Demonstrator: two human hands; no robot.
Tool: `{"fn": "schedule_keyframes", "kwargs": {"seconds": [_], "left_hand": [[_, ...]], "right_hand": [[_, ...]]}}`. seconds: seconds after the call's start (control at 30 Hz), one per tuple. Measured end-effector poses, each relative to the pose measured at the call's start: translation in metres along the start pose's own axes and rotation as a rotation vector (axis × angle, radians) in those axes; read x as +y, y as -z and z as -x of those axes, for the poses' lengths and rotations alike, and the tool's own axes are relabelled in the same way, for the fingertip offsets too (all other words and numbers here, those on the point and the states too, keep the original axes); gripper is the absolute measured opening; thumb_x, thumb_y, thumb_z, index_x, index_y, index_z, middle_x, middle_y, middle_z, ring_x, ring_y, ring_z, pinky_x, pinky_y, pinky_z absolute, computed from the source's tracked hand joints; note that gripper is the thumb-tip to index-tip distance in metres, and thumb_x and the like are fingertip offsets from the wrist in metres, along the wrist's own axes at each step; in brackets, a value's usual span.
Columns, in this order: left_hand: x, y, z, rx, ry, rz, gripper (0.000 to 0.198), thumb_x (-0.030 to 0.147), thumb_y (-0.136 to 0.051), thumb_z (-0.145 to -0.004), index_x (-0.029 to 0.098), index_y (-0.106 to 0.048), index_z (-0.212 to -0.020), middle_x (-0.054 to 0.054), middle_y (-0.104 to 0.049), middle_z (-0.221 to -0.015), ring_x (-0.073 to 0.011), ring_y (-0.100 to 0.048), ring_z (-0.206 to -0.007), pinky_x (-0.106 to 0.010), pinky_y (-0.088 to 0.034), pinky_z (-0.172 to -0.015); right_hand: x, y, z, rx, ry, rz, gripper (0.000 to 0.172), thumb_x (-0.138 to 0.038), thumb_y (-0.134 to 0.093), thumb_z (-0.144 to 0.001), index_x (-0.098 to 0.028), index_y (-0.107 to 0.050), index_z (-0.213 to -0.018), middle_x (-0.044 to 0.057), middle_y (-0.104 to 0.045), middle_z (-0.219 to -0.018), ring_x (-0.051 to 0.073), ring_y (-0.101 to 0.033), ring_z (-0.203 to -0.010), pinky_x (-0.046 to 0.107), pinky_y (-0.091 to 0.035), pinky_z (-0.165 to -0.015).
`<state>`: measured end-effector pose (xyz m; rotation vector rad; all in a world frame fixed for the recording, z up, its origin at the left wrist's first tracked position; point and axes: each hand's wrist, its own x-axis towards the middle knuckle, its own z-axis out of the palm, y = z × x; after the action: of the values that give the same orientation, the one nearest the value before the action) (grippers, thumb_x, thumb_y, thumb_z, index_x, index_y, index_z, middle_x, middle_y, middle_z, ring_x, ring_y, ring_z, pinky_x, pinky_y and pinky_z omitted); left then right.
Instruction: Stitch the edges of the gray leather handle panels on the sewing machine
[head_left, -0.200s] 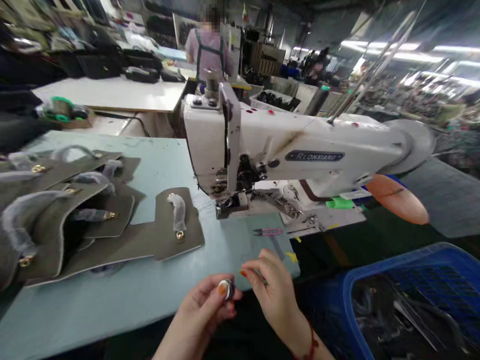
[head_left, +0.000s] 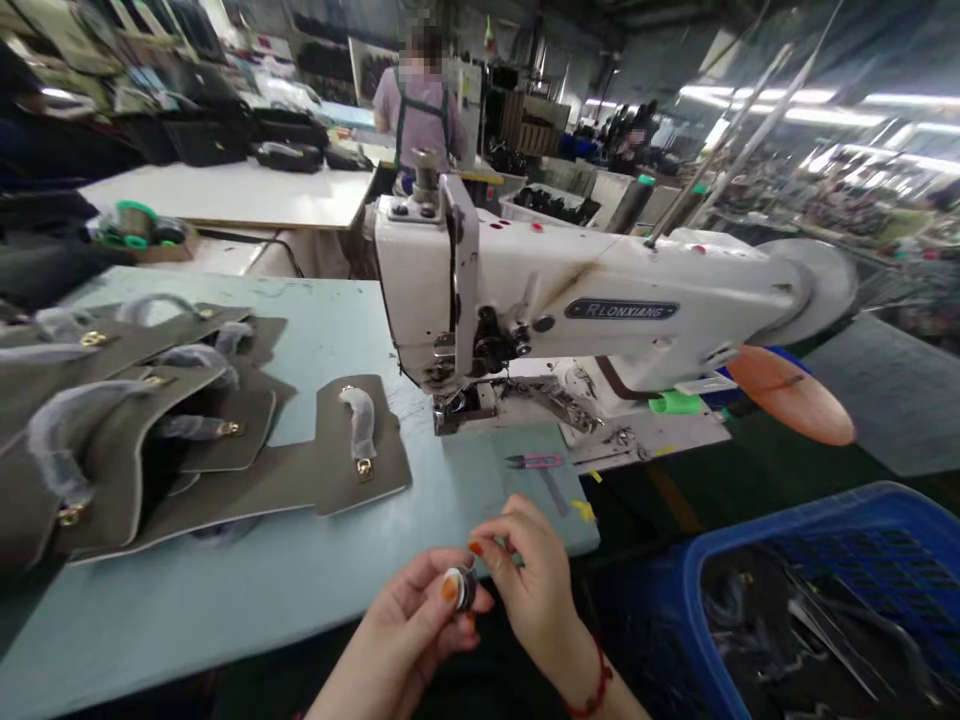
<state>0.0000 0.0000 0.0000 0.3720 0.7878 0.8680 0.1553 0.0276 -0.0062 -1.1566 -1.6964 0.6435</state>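
Left hand (head_left: 420,620) holds a small round bobbin (head_left: 459,587) pinched between thumb and fingers (head_left: 448,590), lifted off the bench (head_left: 225,590) at its near edge and turned face-up toward the camera, probably so the thread end is in view; right hand (head_left: 525,580) sits just beside it, fingers pressed together as if pinching a fine thread at the bobbin's rim, though the thread itself is too thin to make out. Just beyond the fingers lies a pink thread snip (head_left: 534,461) on the bench, within easy reach; further out stands the white sewing machine (head_left: 570,300). Well to the left of the fingers, olive bag panels (head_left: 247,450) with wrapped handles are fanned flat. To the right, below bench level, a blue crate (head_left: 825,600).
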Motion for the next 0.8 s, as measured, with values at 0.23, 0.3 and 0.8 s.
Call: {"fn": "schedule_keyframes", "kwargs": {"seconds": [0.23,0.3,0.8], "left_hand": [[-0.001,0.014,0.000,-0.047,-0.124,-0.110,0.027,0.038,-0.076,-0.078,0.017,-0.060,-0.083,-0.002,-0.070,-0.076,-0.0084,-0.061,-0.062,-0.018,-0.049,-0.060],[-0.002,0.021,0.000,-0.055,-0.174,-0.180,0.023,0.037,-0.073,-0.081,0.018,-0.061,-0.087,-0.001,-0.070,-0.077,-0.0092,-0.062,-0.065,-0.018,-0.050,-0.062],[0.015,0.033,0.002,-0.003,-0.503,-0.540,0.005,0.027,-0.066,-0.086,0.023,-0.065,-0.088,0.000,-0.056,-0.087,-0.0112,-0.059,-0.072,-0.019,-0.053,-0.065]], "right_hand": [[-0.014,0.001,-0.007,-0.140,0.113,0.159,0.024,-0.025,-0.052,-0.097,-0.016,-0.060,-0.076,0.002,-0.050,-0.074,0.016,-0.050,-0.074,0.026,-0.037,-0.064],[-0.017,0.002,-0.006,-0.178,0.101,0.254,0.021,-0.018,-0.053,-0.095,-0.016,-0.057,-0.075,0.002,-0.052,-0.077,0.016,-0.050,-0.076,0.027,-0.037,-0.066],[-0.020,0.042,-0.007,-0.277,-0.286,-0.092,0.021,-0.017,-0.055,-0.094,-0.024,-0.064,-0.112,0.004,-0.060,-0.118,0.008,-0.050,-0.066,0.022,-0.044,-0.063]]}}
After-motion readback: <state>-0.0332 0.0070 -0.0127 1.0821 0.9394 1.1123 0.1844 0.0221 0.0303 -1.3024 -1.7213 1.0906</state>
